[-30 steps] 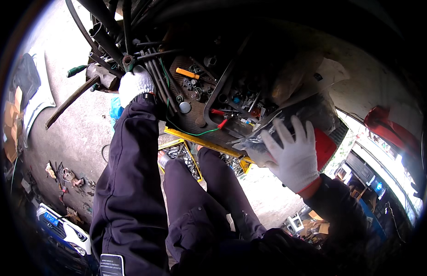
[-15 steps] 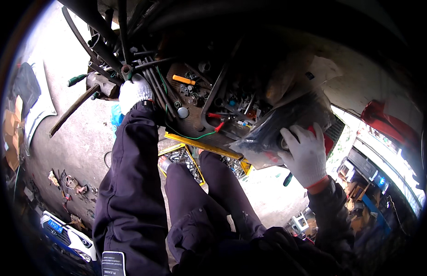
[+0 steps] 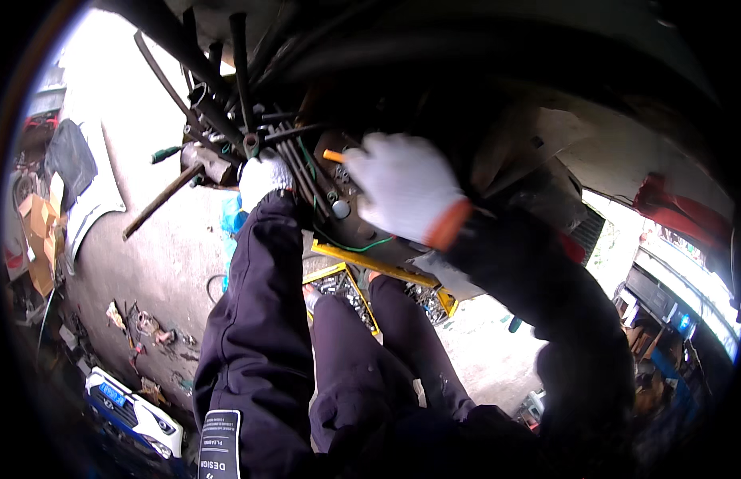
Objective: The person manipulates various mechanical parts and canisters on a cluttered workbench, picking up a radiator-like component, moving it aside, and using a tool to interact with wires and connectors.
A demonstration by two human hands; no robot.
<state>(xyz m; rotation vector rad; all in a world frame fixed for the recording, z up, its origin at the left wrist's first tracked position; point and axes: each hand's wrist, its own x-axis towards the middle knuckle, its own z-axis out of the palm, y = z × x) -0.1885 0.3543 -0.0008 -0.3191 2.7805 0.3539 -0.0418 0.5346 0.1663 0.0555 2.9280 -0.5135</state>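
My left hand (image 3: 263, 177), in a white knit glove, is at the left end of the bench beside a dark metal tool with a round socket end (image 3: 251, 144). It looks closed, but its fingers are mostly turned away and what they grip is hidden. My right hand (image 3: 406, 188), also gloved in white, reaches across the bench, thumb apart from the fingers. Its fingertips are next to an orange handle (image 3: 333, 156), partly covered by the hand. Dark metal rods (image 3: 300, 164) lie between my hands, with a pale round cap (image 3: 340, 209) at their near ends.
A green wire (image 3: 350, 247) runs along the bench's yellow edge (image 3: 378, 264). Yellow trays of metal parts (image 3: 344, 289) lie below, by my legs. A wooden-handled hammer (image 3: 164, 199) sticks out on the left. A clear plastic bag (image 3: 538, 191) lies beyond my right forearm.
My right hand has left the plastic bag and swung left across the bench to the orange handle. The left hand stays by the socket-ended tool. The whole view has shifted slightly.
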